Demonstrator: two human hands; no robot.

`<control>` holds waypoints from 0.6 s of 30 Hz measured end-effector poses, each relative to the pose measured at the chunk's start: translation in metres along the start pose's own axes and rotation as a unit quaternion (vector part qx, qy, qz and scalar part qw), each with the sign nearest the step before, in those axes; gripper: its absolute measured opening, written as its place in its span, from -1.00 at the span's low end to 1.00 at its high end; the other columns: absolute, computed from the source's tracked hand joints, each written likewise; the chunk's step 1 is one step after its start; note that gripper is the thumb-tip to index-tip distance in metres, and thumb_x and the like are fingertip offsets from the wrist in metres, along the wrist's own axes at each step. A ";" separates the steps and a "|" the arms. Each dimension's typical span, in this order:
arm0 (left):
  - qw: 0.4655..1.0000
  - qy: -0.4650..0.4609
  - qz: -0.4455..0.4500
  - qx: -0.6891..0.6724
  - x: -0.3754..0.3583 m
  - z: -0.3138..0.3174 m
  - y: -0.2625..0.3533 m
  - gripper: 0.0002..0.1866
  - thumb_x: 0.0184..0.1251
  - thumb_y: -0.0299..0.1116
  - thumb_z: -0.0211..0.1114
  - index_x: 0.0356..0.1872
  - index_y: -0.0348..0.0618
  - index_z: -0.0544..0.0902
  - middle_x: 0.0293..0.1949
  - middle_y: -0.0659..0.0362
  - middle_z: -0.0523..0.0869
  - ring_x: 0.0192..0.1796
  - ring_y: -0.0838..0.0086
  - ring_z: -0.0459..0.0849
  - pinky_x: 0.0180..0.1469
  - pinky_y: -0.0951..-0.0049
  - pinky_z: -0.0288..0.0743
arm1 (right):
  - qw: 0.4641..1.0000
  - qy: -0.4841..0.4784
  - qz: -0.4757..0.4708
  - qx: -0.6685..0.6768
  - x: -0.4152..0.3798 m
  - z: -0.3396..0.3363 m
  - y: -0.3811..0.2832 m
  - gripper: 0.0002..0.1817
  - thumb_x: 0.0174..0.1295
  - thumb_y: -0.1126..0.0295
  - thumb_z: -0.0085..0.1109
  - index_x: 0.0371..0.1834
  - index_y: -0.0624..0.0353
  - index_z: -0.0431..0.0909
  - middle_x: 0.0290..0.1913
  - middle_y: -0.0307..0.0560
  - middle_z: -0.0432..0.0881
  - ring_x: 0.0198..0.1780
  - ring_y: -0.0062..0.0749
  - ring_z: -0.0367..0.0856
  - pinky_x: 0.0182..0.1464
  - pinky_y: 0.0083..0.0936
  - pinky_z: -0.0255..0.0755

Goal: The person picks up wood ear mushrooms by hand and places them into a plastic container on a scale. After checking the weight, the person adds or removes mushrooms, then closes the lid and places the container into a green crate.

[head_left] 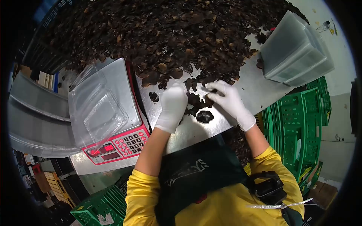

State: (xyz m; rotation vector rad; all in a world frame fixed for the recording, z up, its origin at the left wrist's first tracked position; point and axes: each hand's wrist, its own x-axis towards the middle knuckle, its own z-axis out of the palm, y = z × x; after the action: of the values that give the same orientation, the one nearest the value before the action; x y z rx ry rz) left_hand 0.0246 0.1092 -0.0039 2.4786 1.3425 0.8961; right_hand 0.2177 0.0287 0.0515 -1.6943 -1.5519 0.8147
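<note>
My left hand (173,105), in a white glove, is closed at the left edge of a small cluster of dark brown wood ear mushrooms (195,101); its fingertips are mostly hidden. From the right, my right hand (228,101), also gloved, pinches at the same cluster with thumb and fingers bent. Below the cluster a glossy black wood ear mushroom (204,116) lies by itself on the metal table (192,132). Another shiny black piece (154,96) rests left of my left hand.
A large heap of wood ear mushrooms (169,37) covers the table's far side. At left, an open clear plastic box (102,116) sits on a red-framed scale (132,145), beside stacked clear trays (37,116). Clear containers (294,56) stand at right, above green crates (298,128).
</note>
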 end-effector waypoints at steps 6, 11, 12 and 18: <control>0.989 -0.095 -0.034 -0.112 0.002 -0.025 0.012 -0.89 0.05 -0.46 0.33 -0.35 -0.15 0.67 -0.41 0.06 0.65 -0.23 0.13 0.64 -0.15 0.23 0.53 | 0.916 0.054 -0.162 -0.362 0.060 0.025 0.018 -0.73 0.06 0.43 0.29 -0.12 0.03 0.68 -0.19 -0.13 0.64 -0.25 -0.18 0.65 -0.21 -0.37 0.54; 0.999 -0.017 -0.002 -0.027 0.026 -0.008 0.014 -0.74 0.07 -0.36 0.39 -0.21 -0.21 0.65 -0.31 0.04 0.64 -0.18 0.12 0.64 -0.09 0.20 0.52 | 0.950 0.108 -0.159 -0.247 0.044 0.016 0.028 -0.80 0.06 0.40 0.25 -0.22 0.09 0.66 -0.32 -0.07 0.58 -0.31 -0.15 0.64 -0.23 -0.30 0.52; 0.998 -0.069 -0.008 -0.006 0.029 -0.006 0.016 -0.73 0.05 -0.35 0.39 -0.22 -0.23 0.64 -0.31 0.03 0.63 -0.16 0.11 0.64 -0.09 0.19 0.53 | 0.950 0.107 -0.158 -0.248 0.034 0.010 0.021 -0.80 0.06 0.40 0.25 -0.22 0.09 0.66 -0.32 -0.07 0.58 -0.31 -0.15 0.64 -0.23 -0.30 0.52; 0.989 -0.150 -0.003 0.011 0.018 -0.003 0.013 -0.76 0.01 -0.41 0.34 -0.27 -0.27 0.62 -0.29 -0.02 0.62 -0.11 0.09 0.63 -0.07 0.17 0.53 | 0.994 -0.005 -0.058 -0.089 -0.023 -0.016 0.024 -0.68 0.10 0.45 0.30 -0.03 0.11 0.66 -0.23 -0.09 0.64 -0.25 -0.25 0.65 -0.13 -0.42 0.55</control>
State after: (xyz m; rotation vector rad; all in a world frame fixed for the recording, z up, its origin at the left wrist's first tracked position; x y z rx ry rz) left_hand 0.0392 0.1159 0.0117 2.4982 1.2602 0.4823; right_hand 0.2424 0.0037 0.0412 -1.7079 -1.7568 0.6438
